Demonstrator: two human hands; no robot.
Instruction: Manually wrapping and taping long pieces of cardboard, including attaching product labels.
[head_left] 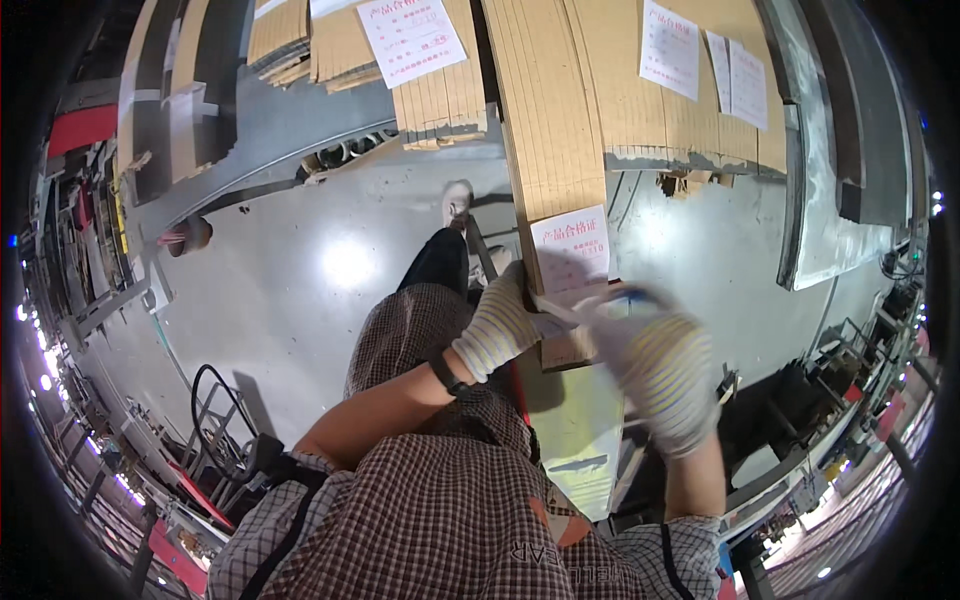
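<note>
A long stack of brown cardboard strips [560, 150] stretches away from me, a white printed label [570, 250] lying near its close end. My left hand [498, 325], in a striped knit glove, is closed against the left edge of that end. A thin white strip [556, 310] spans from beside its fingers toward my right hand. Over the stack's right side, my right hand [660, 370], gloved too, is closed and smeared by motion. A rounded blue-and-white thing [636, 294] shows at its fingers, too blurred to name. Both hands' fingertips are partly hidden.
Under the stack's near end is a pale yellow-green surface [580, 430]. More labelled cardboard stacks [690, 90] lie at the far side on grey supports. A wheeled cart with a black hose [215, 410] stands at left. Racks and metal frames [840, 380] line the right.
</note>
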